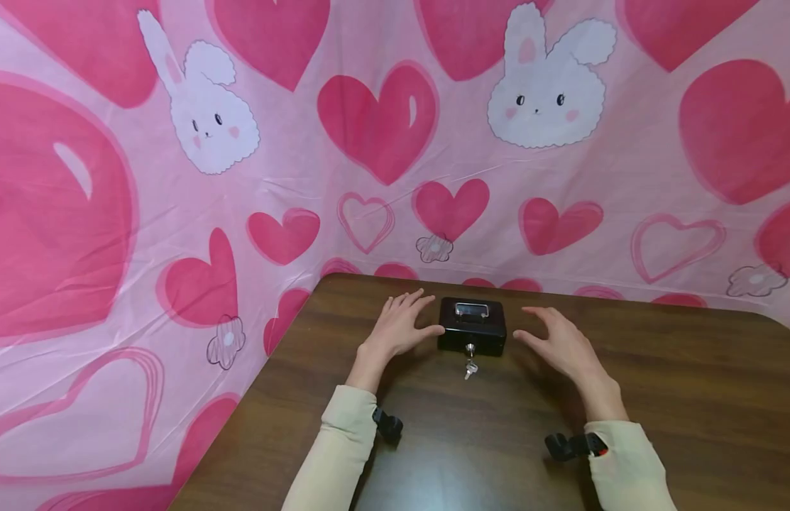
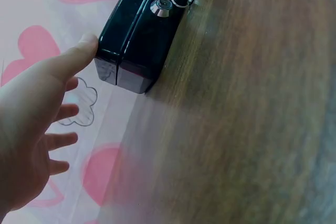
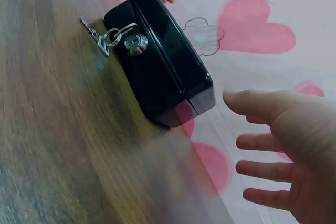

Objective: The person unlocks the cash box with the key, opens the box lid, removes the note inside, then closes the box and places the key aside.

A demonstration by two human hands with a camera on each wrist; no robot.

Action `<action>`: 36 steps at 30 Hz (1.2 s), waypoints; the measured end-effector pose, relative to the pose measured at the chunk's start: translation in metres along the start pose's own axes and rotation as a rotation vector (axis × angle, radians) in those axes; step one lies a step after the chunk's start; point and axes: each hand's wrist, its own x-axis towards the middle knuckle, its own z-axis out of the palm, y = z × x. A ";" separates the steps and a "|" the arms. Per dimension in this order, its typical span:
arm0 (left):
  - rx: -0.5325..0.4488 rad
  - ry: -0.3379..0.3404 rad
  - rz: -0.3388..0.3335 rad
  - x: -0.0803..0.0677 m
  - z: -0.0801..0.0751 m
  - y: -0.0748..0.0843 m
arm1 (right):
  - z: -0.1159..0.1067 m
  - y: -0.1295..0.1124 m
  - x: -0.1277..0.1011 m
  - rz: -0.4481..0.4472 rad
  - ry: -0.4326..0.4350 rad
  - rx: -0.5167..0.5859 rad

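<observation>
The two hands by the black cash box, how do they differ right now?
The left hand rests its thumb against the black cash box; the right hand hovers just clear of it. The left hand lies low over the table; the right hand is raised slightly. Both hands are open, fingers spread, holding nothing.

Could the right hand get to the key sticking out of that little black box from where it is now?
Probably yes. The right hand hovers open beside the black box, not touching it, and the key sits in the lock on the front face with bare table before it. Nothing lies between them.

Cream sleeves [image 1: 343, 454], black, perhaps red-tipped wrist mounts [image 1: 576, 446]
</observation>
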 end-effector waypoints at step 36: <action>-0.070 -0.075 0.071 0.000 0.000 0.012 | 0.013 -0.022 0.002 -0.033 -0.170 0.271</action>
